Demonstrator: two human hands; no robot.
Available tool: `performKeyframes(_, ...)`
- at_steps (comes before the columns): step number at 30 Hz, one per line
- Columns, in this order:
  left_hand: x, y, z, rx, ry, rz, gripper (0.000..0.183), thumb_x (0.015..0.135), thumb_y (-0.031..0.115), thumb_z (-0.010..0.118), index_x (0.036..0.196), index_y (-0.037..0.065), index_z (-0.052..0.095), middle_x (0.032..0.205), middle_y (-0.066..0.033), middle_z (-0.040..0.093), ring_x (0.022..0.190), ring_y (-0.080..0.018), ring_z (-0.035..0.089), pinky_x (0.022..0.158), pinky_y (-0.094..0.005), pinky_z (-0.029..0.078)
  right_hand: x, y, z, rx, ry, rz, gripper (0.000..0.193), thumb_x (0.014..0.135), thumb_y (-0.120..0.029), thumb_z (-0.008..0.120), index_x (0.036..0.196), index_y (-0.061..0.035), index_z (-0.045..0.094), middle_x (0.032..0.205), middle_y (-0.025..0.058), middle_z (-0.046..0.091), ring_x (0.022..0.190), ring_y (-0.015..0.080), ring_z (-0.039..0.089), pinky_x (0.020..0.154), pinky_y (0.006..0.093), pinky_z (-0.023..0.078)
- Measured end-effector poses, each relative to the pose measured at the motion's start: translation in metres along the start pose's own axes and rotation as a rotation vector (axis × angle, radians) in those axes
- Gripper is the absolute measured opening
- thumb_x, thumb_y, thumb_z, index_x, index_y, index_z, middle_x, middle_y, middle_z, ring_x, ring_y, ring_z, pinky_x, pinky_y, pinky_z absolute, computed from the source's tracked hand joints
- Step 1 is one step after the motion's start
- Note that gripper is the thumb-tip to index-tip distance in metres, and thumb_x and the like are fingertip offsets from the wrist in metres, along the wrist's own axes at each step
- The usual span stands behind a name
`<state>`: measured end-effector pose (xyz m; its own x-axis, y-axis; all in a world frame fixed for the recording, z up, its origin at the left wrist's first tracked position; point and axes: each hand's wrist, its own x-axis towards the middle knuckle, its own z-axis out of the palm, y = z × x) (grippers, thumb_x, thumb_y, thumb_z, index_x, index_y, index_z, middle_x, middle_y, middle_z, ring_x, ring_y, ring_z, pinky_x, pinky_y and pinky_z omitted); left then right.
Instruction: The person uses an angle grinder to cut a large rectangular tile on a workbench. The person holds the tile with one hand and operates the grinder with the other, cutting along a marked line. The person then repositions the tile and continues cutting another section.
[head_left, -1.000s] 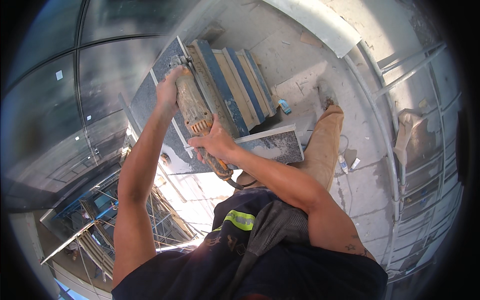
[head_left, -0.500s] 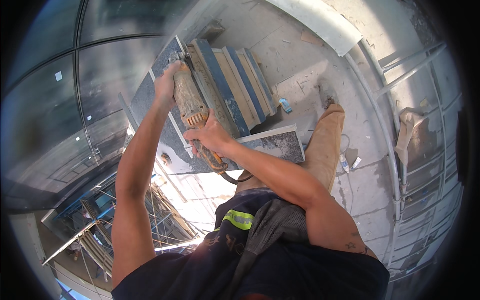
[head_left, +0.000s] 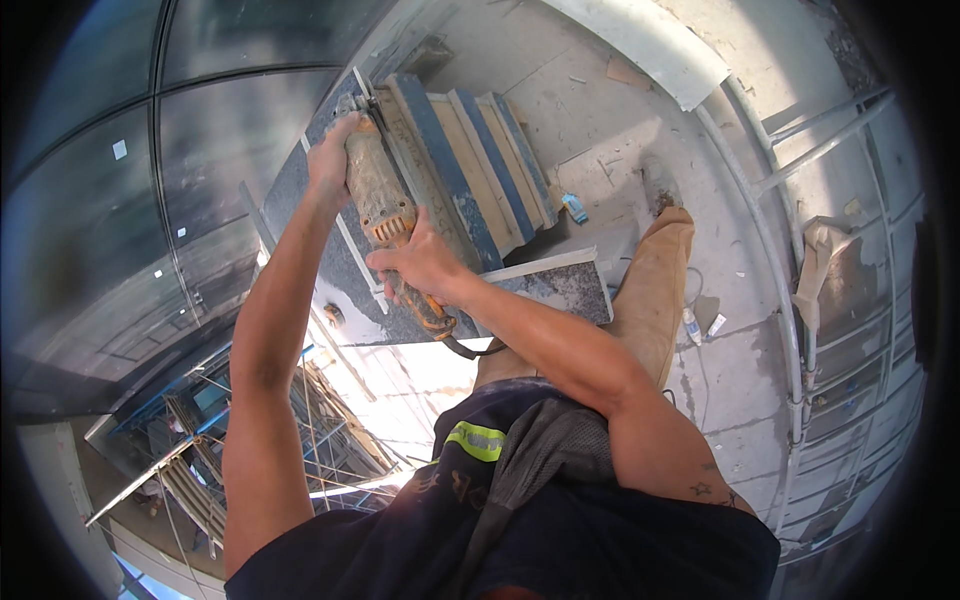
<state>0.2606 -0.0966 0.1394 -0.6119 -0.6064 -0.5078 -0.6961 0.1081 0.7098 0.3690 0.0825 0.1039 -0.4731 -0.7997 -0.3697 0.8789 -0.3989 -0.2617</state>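
A dusty, worn angle grinder [head_left: 377, 190] with an orange rear handle lies slantwise in front of me, its head at the far end. My left hand [head_left: 332, 162] is wrapped round its front part, near the head. Farther back, my right hand [head_left: 425, 265] grips the rear handle, from which a black cord runs toward my leg. The grinder's head is over a dark grey speckled slab [head_left: 290, 195], beside a pale strip along its edge. Whether the disc touches the slab is hidden. To the right stand stacked panels [head_left: 440, 150] with blue and tan bands.
A shorter speckled slab [head_left: 565, 285] lies by my leg. Metal railing [head_left: 760, 200] runs along the right. Dark glass panels [head_left: 240, 130] rise at the left. On the floor are a small blue packet [head_left: 574, 208] and a white bottle [head_left: 691, 326]. Scaffolding [head_left: 190, 450] shows below left.
Almost nothing differs. The view has shifted slightly, and both hands keep the same hold on the grinder.
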Motion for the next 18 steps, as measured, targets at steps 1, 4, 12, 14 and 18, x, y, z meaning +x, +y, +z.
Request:
performKeyframes(1,-0.003,0.001,0.001,0.003,-0.002,-0.001,0.057,0.09,0.035,0.079,0.122,-0.008,0.061,0.103,-0.0176,0.071,0.083,-0.0257,0.075,0.072,-0.0419,0.064,-0.001,-0.001,0.001,-0.018,0.01,0.004,0.079,0.084,-0.004,0.078,0.135,-0.0005,0.018,0.079,0.0138,0.062,0.052,0.0241,0.064,0.043,0.0392,0.054)
performKeyframes(4,-0.01,0.002,0.002,-0.001,-0.019,-0.014,0.056,0.091,0.035,0.078,0.122,-0.008,0.061,0.102,-0.0175,0.071,0.082,-0.0252,0.074,0.07,-0.0411,0.064,-0.009,0.001,0.005,-0.041,0.033,0.017,0.074,0.085,-0.003,0.078,0.133,-0.0005,0.021,0.08,0.0144,0.063,0.053,0.0237,0.064,0.044,0.0391,0.054)
performKeyframes(12,-0.023,-0.001,0.0,-0.002,-0.024,0.003,0.054,0.091,0.034,0.078,0.119,-0.008,0.061,0.101,-0.0175,0.071,0.08,-0.0251,0.074,0.067,-0.0404,0.063,-0.023,0.003,0.006,-0.034,0.004,0.018,0.078,0.085,-0.003,0.078,0.137,0.0013,0.019,0.081,0.0146,0.063,0.053,0.0228,0.064,0.045,0.0386,0.054)
performKeyframes(14,-0.028,-0.002,0.002,-0.005,-0.027,0.011,0.054,0.091,0.034,0.078,0.119,-0.008,0.061,0.101,-0.0175,0.071,0.079,-0.0253,0.074,0.067,-0.0408,0.063,-0.026,0.007,0.007,-0.024,0.009,0.013,0.077,0.085,-0.004,0.078,0.136,0.0011,0.02,0.081,0.0149,0.064,0.053,0.0229,0.064,0.045,0.0382,0.054)
performKeyframes(18,-0.029,-0.002,0.002,-0.006,-0.027,0.015,0.054,0.09,0.034,0.079,0.12,-0.008,0.061,0.101,-0.0178,0.071,0.08,-0.0258,0.074,0.067,-0.0418,0.063,-0.027,0.007,0.007,-0.019,0.022,0.027,0.075,0.085,-0.004,0.078,0.134,0.0002,0.022,0.081,0.0153,0.064,0.053,0.0233,0.064,0.044,0.0388,0.054)
